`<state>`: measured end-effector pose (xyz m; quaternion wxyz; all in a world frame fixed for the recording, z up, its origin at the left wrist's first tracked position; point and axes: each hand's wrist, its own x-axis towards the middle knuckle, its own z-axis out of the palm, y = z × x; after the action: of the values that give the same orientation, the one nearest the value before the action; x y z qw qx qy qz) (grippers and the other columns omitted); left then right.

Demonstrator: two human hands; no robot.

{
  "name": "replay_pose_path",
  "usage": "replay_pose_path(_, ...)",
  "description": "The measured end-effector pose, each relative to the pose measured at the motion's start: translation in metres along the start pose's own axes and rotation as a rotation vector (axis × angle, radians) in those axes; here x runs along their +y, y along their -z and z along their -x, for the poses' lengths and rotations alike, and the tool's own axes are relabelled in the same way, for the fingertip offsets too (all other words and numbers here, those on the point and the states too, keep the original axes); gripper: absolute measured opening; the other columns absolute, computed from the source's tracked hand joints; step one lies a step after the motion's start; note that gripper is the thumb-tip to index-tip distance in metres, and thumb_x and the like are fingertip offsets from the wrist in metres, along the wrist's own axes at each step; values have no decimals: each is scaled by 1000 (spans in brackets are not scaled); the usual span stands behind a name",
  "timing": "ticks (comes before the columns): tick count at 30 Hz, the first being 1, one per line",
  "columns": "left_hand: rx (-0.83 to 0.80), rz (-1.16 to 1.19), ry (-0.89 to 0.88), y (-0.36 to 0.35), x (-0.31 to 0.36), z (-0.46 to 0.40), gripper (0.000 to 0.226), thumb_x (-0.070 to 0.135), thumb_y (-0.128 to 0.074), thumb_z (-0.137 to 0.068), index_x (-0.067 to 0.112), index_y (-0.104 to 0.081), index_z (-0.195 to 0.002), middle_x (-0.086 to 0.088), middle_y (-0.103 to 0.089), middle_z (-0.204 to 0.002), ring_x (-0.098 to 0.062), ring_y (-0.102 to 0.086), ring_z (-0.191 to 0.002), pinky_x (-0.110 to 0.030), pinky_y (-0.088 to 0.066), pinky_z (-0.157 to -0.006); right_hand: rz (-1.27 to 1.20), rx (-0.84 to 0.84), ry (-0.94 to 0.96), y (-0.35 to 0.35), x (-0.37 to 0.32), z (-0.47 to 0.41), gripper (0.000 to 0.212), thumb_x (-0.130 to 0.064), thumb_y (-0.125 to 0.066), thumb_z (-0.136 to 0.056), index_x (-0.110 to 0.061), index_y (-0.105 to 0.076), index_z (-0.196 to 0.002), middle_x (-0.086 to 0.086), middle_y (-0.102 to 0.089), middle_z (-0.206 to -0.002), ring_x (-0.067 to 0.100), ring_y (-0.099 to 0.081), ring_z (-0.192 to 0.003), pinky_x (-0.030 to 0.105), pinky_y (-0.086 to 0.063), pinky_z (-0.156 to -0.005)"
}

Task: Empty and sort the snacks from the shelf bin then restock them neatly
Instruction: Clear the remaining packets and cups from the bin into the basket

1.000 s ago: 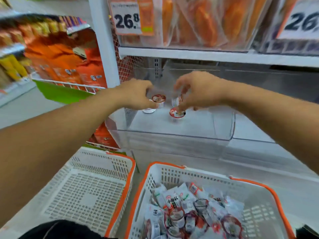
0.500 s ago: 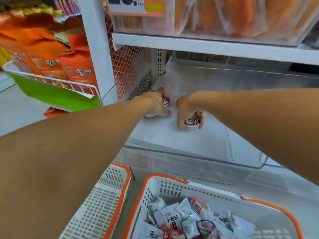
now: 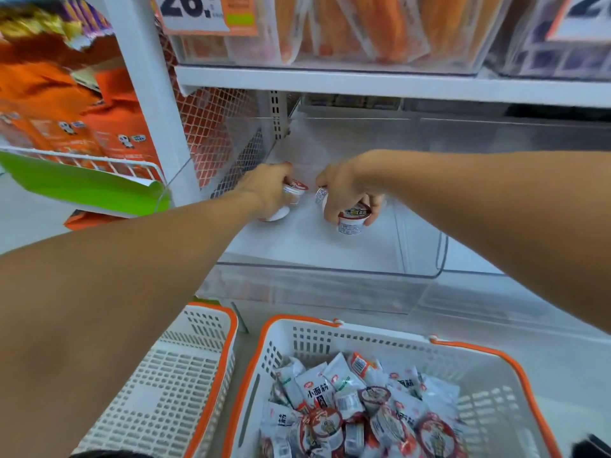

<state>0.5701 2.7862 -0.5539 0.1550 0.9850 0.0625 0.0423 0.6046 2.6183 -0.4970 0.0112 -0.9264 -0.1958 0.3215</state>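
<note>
A clear plastic shelf bin [image 3: 330,276] sits on the lower shelf, and both my hands are deep inside it. My left hand [image 3: 267,190] grips a small snack cup [image 3: 294,193] with a red and white lid at the bin's back left; a second cup [image 3: 277,214] shows under that hand. My right hand [image 3: 344,190] curls round another cup [image 3: 352,221] standing on the bin floor, with one more cup [image 3: 320,196] peeking out by its thumb. Below, the right basket [image 3: 297,338] holds several snack packets and cups [image 3: 357,411].
A second white basket with an orange rim [image 3: 185,375] stands at the lower left. The white shelf above [image 3: 363,84] carries bins of orange packets and price tags. A white upright post [image 3: 148,104] and a wire rack of orange bags [image 3: 82,127] are to the left.
Both hands have stayed at the back of the bin on the cups. The camera has leaned in closer, and the right hand's cup shows more plainly.
</note>
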Motion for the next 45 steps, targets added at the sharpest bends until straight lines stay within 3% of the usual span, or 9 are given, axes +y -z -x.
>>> replay_pose_path(7, 155, 281, -78, 49, 28, 50, 17, 23, -76, -87, 13, -64, -94, -4, -62, -83, -21, -57, -71, -27, -47, -56, -71, 212, 273, 7, 16, 93, 40, -13, -77, -78, -26, -56, -109, 9, -56, -111, 35, -65, -93, 39, -61, -55)
replay_pose_path(12, 198, 537, -148, 96, 69, 135, 19, 28, -77, -86, 19, -65, -97, -1, -62, -80, -19, -58, -51, -38, -55, -41, -40, 449, 533, -4, 39, 189, 41, -19, -78, -70, -32, -60, -104, -8, -64, -85, 7, -64, -68, 38, -59, -57)
replay_pose_path(16, 48, 514, -241, 96, 97, 205, 19, 25, -79, -83, 22, -65, -95, 14, -65, -63, -12, -56, -42, -34, -52, -38, -205, 156, 623, -38, 81, 248, 36, -8, -82, -72, -27, -65, -99, -2, -69, -85, 15, -68, -64, 42, -59, -50)
replay_pose_path(22, -250, 347, -303, 12, 118, 251, 20, 29, -81, -81, 20, -66, -91, 4, -66, -87, 7, -57, -57, -10, -40, -51, -268, -192, 290, -148, 113, 221, 25, -21, -78, -80, -26, -64, -100, 0, -65, -100, 26, -68, -91, 34, -57, -52)
replay_pose_path(27, -352, 251, -166, -86, 94, 280, 25, 31, -80, -83, 15, -65, -96, -7, -66, -89, -25, -62, -85, -37, -49, -76, -145, -171, 136, -227, 116, 201, 41, -28, -70, -87, -21, -55, -124, -9, -44, -115, 21, -57, -88, 34, -60, -54)
replay_pose_path(30, -345, 235, -138, -109, 87, 286, 9, 22, -73, -89, 21, -64, -90, -3, -66, -96, -22, -61, -91, -39, -51, -85, -194, -87, 128, -251, 113, 196, 50, -30, -67, -91, -16, -49, -136, 1, -47, -126, 23, -61, -83, 28, -56, -51)
replay_pose_path(33, -355, 255, -110, -112, 83, 289, 11, 22, -71, -91, 19, -66, -100, -4, -64, -109, -18, -56, -97, -39, -49, -94, -197, 22, 135, -270, 114, 188, 56, -38, -70, -89, -17, -51, -138, 7, -53, -137, 28, -64, -103, 37, -59, -78)
replay_pose_path(37, -358, 202, -60, -100, 80, 288, 21, 28, -72, -90, 19, -66, -108, -3, -64, -114, -20, -58, -101, -33, -48, -90, -61, -64, 129, -289, 113, 190, 57, -40, -62, -95, -17, -48, -145, 6, -42, -152, 26, -43, -136, 36, -35, -110)
replay_pose_path(45, 287, 260, -77, -14, 85, 265, 48, 35, -67, -92, 32, -46, -134, 5, -58, -92, -18, -61, -76, -36, -51, -64, -213, 804, 401, -172, 71, 220, 41, -32, -63, -95, -23, -54, -134, -1, -70, -105, 22, -65, -89, 40, -53, -83)
